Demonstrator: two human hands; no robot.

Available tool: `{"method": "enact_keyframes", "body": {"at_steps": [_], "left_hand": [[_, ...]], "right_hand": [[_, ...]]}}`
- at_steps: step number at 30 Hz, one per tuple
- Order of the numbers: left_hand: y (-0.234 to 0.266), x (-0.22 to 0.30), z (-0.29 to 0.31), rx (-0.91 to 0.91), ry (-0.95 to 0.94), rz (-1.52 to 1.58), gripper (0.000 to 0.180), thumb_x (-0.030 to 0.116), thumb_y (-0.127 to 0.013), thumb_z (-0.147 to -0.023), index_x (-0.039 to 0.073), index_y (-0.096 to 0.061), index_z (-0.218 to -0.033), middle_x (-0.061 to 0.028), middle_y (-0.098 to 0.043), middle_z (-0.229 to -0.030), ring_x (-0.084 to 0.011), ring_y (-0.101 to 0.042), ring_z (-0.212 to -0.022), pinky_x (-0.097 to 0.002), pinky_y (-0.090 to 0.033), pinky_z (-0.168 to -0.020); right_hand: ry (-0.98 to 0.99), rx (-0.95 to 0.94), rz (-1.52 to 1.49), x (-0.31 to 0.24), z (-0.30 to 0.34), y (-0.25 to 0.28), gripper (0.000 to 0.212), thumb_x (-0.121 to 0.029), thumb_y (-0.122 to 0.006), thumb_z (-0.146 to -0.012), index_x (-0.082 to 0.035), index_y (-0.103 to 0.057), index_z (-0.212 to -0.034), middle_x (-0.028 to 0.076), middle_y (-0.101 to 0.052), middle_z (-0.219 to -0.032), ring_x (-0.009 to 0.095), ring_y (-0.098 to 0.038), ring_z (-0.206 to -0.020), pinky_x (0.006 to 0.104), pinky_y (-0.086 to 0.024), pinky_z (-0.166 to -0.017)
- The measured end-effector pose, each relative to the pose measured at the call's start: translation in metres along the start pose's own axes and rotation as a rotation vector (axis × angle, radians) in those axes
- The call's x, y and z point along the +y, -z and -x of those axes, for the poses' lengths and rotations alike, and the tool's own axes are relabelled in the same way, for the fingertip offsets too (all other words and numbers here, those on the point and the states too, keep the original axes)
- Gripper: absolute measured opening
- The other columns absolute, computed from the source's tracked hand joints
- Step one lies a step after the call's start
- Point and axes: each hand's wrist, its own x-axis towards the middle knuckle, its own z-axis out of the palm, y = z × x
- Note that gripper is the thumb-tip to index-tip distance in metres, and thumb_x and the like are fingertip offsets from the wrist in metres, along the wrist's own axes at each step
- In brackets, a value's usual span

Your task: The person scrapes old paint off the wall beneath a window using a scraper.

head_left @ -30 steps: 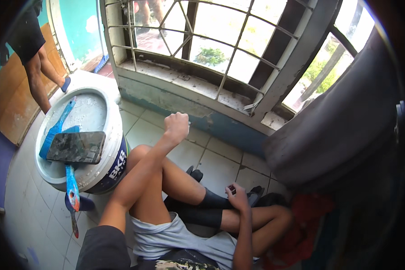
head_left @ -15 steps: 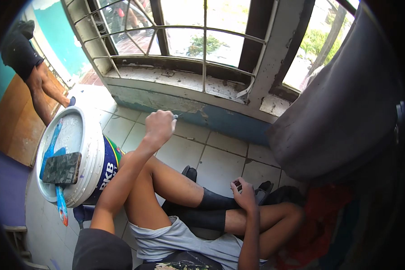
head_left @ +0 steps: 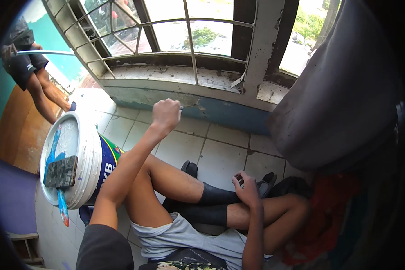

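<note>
My left hand point(head_left: 166, 114) reaches out toward the low wall below the window. Its fingers are closed round a small grey-handled tool point(head_left: 181, 108); most of the tool is hidden by the hand. Just beyond, the blue wall point(head_left: 225, 118) has a patch of peeling paint point(head_left: 193, 103). My right hand point(head_left: 247, 189) hangs above my crossed lower legs, near a dark sandal point(head_left: 268, 178). Its fingers are curled, with something dark between them that is too small to name.
A white-lidded paint bucket point(head_left: 91, 153) stands at my left; a blue paintbrush point(head_left: 63, 207) and a phone point(head_left: 61, 172) lie on it. A grey curtain point(head_left: 337, 103) hangs at right. Metal bars point(head_left: 191, 45) cover the window. Another person point(head_left: 29, 67) stands at far left holding a pale rod.
My left hand has moved slightly up and right with the tool, its tip now hidden. My view has shifted a little. The other person's hands and rod have come into view.
</note>
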Motion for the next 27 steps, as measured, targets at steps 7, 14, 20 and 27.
{"method": "enact_keyframes", "body": {"at_steps": [7,14,20,27], "left_hand": [[0.015,0.017,0.023,-0.002,0.119,0.058,0.021,0.03,-0.069,-0.087,0.01,-0.075,-0.083,-0.0144,-0.07,-0.076,-0.033,-0.071,-0.074,-0.0416,-0.057,-0.067],[0.006,0.021,0.017,0.002,0.033,-0.011,0.022,0.029,-0.07,-0.086,0.008,-0.074,-0.083,-0.0154,-0.07,-0.076,-0.0327,-0.071,-0.073,-0.041,-0.057,-0.067],[-0.02,0.017,0.006,0.003,0.034,-0.04,0.009,0.009,-0.066,-0.077,0.007,-0.074,-0.074,-0.0171,-0.071,-0.076,-0.0329,-0.073,-0.076,-0.0403,-0.058,-0.065],[0.025,0.025,0.025,-0.008,0.137,0.034,0.007,0.013,-0.07,-0.078,0.008,-0.074,-0.076,-0.0146,-0.072,-0.077,-0.0296,-0.073,-0.076,-0.0391,-0.059,-0.066]], "right_hand": [[-0.03,0.026,0.016,0.011,0.012,0.01,0.016,-0.017,-0.064,-0.091,-0.001,-0.064,-0.095,0.021,-0.069,-0.09,0.036,-0.068,-0.086,0.043,-0.052,-0.076],[0.083,0.079,0.058,0.015,0.005,0.008,0.016,-0.015,-0.064,-0.093,0.0,-0.065,-0.095,0.015,-0.07,-0.079,0.026,-0.071,-0.075,0.035,-0.053,-0.069],[-0.001,-0.01,-0.04,-0.002,0.001,0.001,0.017,-0.017,-0.063,-0.092,-0.001,-0.064,-0.095,0.023,-0.068,-0.09,0.039,-0.067,-0.087,0.0443,-0.051,-0.077],[-0.078,0.045,0.004,-0.009,0.008,0.022,0.017,-0.017,-0.064,-0.091,-0.001,-0.064,-0.097,0.02,-0.069,-0.086,0.036,-0.069,-0.081,0.0412,-0.052,-0.074]]}}
